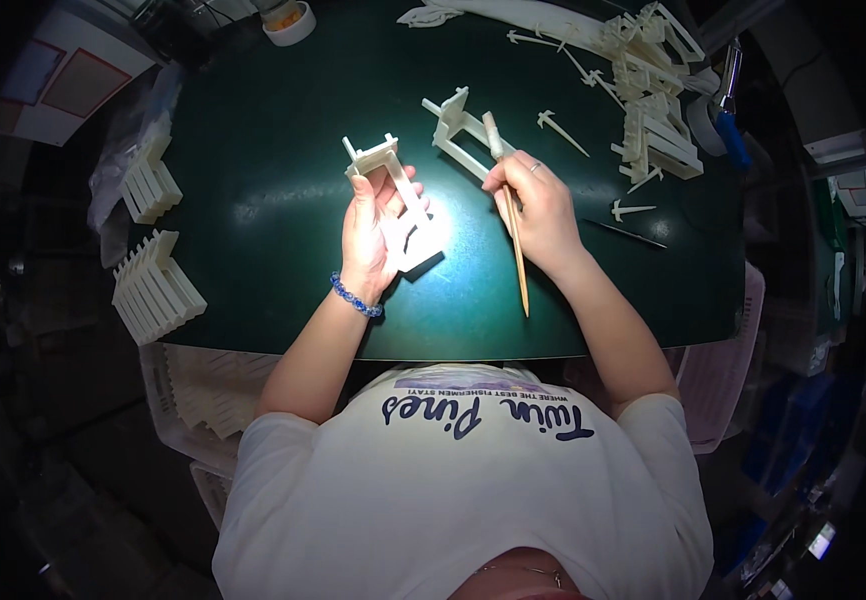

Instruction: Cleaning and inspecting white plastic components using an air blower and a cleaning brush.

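Note:
My left hand is closed around a white plastic frame piece, with its pronged end pointing away from me and its lower end brightly lit. Between the fingers of my right hand is a wooden stick, its pointed end toward me and a whitish wrapped tip at the far end. Just beyond those fingers, a second white frame piece reaches right up to them. Whether my right hand touches that piece, I cannot tell.
Small white barbed pieces and a thin dark tool lie to the right. A pile of white frames sits at the far right, near a blue-handled tool. Stacked white parts line the left edge; a jar stands far back.

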{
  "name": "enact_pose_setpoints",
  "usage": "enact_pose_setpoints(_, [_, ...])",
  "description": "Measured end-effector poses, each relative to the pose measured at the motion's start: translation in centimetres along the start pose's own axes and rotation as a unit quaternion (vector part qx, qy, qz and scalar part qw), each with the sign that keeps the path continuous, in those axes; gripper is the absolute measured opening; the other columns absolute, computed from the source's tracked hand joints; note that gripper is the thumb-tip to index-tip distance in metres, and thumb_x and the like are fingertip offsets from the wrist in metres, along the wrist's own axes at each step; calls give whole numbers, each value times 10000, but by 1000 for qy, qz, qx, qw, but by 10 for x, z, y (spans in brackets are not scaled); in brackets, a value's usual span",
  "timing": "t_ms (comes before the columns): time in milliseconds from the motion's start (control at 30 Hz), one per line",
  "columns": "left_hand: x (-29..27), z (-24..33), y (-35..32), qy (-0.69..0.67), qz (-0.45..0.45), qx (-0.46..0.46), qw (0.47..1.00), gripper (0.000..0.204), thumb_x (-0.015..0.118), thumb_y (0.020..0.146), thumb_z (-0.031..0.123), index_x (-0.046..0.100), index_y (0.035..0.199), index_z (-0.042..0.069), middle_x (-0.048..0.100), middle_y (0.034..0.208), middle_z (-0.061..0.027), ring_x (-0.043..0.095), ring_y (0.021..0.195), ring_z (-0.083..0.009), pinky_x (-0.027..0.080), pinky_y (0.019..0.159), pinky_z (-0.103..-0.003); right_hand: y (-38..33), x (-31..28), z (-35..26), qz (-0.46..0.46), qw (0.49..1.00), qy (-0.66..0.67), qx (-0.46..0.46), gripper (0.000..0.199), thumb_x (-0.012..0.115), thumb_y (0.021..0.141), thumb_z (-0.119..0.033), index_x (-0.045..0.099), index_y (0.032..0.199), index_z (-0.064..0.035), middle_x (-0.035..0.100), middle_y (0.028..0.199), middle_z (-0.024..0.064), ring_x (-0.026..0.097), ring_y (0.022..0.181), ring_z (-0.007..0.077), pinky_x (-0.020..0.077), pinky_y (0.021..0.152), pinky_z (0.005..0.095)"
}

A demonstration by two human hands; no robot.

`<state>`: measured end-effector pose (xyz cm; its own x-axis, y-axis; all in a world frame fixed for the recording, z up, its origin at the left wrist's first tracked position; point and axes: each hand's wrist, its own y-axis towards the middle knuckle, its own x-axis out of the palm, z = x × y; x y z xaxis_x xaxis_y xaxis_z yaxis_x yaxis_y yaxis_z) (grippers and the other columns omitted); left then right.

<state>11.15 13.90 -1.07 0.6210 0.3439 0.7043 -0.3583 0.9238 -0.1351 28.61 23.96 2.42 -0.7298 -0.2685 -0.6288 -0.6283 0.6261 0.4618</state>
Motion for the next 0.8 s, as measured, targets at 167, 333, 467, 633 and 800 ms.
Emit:
enact_pose_setpoints(167, [-9, 1, 1, -89, -70, -50, 992, 909, 296, 777, 745, 324, 1377, 63, 546, 937, -56, 540, 828, -161, 491, 775, -339, 12, -1, 6, 1, 998, -30, -56, 41, 562, 831, -36, 589, 858, -24, 589, 783, 87, 583, 745, 224, 456, 644, 291])
enact_pose_setpoints(333, [-8, 0, 4, -114, -88, -56, 988, 907, 254, 818, 726, 277, 1395, 26, 558, 887, -63, 550, 811, -159, 484, 757, -317, -30, 4, -55, -165, 889, 368, 217, 223, 424, 949, -77, 562, 804, 22, 598, 749, 72, 587, 653, 108, 473, 596, 212])
enact_pose_setpoints(467, [-9, -1, 1, -84, -83, -87, 989, 903, 249, 823, 727, 297, 1387, 24, 557, 874, -64, 546, 803, -155, 484, 746, -312, -41, 30, -71, -183, 852, 356, 336, 201, 487, 926, -79, 561, 775, 32, 593, 704, 71, 590, 585, 111, 481, 539, 223])
enact_pose_setpoints(633, [-13, -1, 4, -67, -64, -107, 990, 899, 248, 824, 734, 356, 1358, 19, 562, 855, -61, 540, 768, -140, 478, 713, -294, -32, 42, -51, -120, 978, 165, -33, 142, 558, 854, -29, 620, 737, 26, 603, 620, 90, 601, 534, 182, 483, 511, 267])
enact_pose_setpoints(800, [-14, -4, 9, -103, -13, -27, 994, 858, 248, 844, 711, 387, 1330, 17, 573, 828, -53, 552, 735, -136, 485, 696, -285, -32, 55, -64, -70, 989, 118, -57, 107, 566, 844, -37, 628, 777, 18, 608, 625, 96, 598, 527, 204, 489, 520, 286])
